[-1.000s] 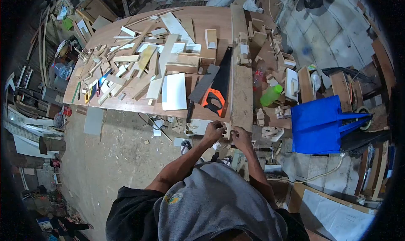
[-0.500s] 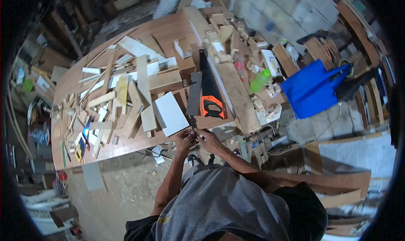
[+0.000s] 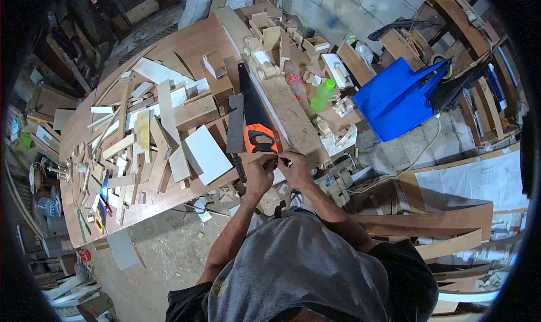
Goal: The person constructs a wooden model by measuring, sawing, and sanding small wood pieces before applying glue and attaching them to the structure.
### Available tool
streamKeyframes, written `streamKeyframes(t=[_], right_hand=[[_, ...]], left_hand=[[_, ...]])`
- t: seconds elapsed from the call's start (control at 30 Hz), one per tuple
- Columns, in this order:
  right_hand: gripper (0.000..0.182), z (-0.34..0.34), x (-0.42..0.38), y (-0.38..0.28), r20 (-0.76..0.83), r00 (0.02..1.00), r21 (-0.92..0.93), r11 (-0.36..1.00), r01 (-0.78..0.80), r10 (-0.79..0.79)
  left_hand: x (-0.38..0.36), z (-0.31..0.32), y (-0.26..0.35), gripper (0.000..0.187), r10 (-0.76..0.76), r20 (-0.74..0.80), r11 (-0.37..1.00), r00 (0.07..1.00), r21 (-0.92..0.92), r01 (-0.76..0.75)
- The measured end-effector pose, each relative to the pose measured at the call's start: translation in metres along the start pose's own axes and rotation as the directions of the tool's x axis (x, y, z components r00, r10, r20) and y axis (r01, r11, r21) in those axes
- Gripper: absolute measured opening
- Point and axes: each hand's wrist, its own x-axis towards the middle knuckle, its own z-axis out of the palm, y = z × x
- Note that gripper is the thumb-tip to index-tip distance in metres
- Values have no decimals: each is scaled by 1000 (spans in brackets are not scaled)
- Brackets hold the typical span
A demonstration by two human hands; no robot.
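My left hand (image 3: 262, 174) is closed at the front edge of the table, its fingertips meeting those of my right hand. My right hand (image 3: 295, 169) is also closed, just below the orange handle of a saw (image 3: 260, 137). What the fingers pinch is too small to make out. A dark grey strip (image 3: 235, 123) lies left of the saw, with a dark slim tool (image 3: 239, 167) at its lower end, beside my left hand. The white board (image 3: 207, 154) lies further left on the wooden table (image 3: 163, 206).
Wood offcuts (image 3: 143, 139) cover the table's left half. A thick plank (image 3: 287, 105) runs along the right side. Beyond it are a green bottle (image 3: 323, 95), small wooden toy parts and a blue bag (image 3: 394, 102). A second saw (image 3: 101, 212) lies at the left edge.
The camera view has shifted. My hands have moved right, away from the dark slim tool they were at, which now rests by the grey strip. They now meet below the orange saw handle.
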Motion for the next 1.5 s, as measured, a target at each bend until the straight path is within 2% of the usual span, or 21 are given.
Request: streamKeyframes(t=[0.07, 0.27, 0.33, 0.47, 0.53, 0.6, 0.67, 0.7, 0.77, 0.87, 0.93, 1.0, 1.07, 1.13, 1.2, 1.27, 1.33, 1.37, 1.4, 1.43, 1.5], right_hand=[[16, -18, 11, 6, -13, 1000, -110, 994, -2, 0], [13, -70, 36, 24, -70, 997, -33, 999, 8, -11], [11, -82, 40, 29, -83, 994, -156, 986, 59, -73], [18, -110, 44, 57, -10, 997, -192, 978, 78, -81], [19, -117, 46, 82, 60, 986, 20, 988, -155, 154], [19, -118, 47, 133, 48, 981, 45, 980, -192, 190], [26, -115, 47, 194, -140, 965, -167, 956, -243, 221], [26, -120, 48, 210, -134, 964, -164, 954, -249, 229], [47, -124, 54, 232, -178, 937, -521, 779, -350, 302], [59, -120, 63, 244, -135, 979, -492, 847, -201, 154], [61, -115, 74, 240, -131, 978, -522, 828, -207, 163], [66, -110, 85, 240, -82, 933, -609, 724, -325, 350], [66, -106, 88, 267, -59, 957, -651, 715, -254, 285], [54, -103, 83, 285, -164, 927, -220, 904, -367, 336], [50, -103, 72, 299, -274, 878, 81, 920, -384, 391], [55, -139, 70, 249, 187, 786, 483, 641, -596, 590], [58, -135, 69, 253, 140, 767, 389, 677, -624, 626], [58, -125, 70, 265, -68, 884, 112, 884, -454, 462], [58, -119, 73, 269, -199, 956, -215, 943, -256, 214], [59, -111, 73, 272, -241, 932, -347, 873, -344, 271], [60, -99, 75, 304, -208, 938, -307, 892, -332, 278]], left_hand=[[11, 12, 17, 17, 150, 13, 981, 989, 123, -150], [39, 54, 54, 16, 164, 37, 975, 986, 149, -168], [47, 70, 52, 16, 186, 16, 969, 982, 162, -186], [52, 100, 42, 15, 141, 73, 980, 987, 134, -150], [51, 115, 24, 17, 3, 120, 1000, 993, 15, -5], [43, 126, 11, 17, -70, 98, 998, 993, -1, 71], [30, 129, 0, 17, -146, 74, 989, 987, -17, 148], [23, 125, -6, 17, -196, 23, 976, 980, -90, 197], [11, 112, -15, 18, -296, -53, 942, 954, -183, 283], [-6, 87, -33, 17, -379, -145, 913, 914, -222, 343], [-14, 74, -27, 25, -450, -175, 889, 876, -182, 421], [-22, 67, -30, 27, -464, -189, 876, 865, -239, 418], [-21, 66, -25, 27, -508, -230, 855, 830, -255, 452], [-21, 66, -14, 27, -527, -237, 844, 816, -254, 472], [-23, 68, -12, 28, -569, -262, 809, 779, -346, 475], [-27, 71, -11, 30, -596, -257, 786, 761, -380, 487], [-28, 73, -13, 32, -612, -232, 767, 757, -406, 496], [-29, 74, -12, 32, -621, -222, 756, 751, -420, 502], [-27, 75, -12, 32, -620, -227, 758, 751, -422, 497], [-27, 76, -13, 31, -617, -211, 761, 758, -407, 506], [-31, 75, -14, 30, -618, -200, 761, 760, -392, 516]])
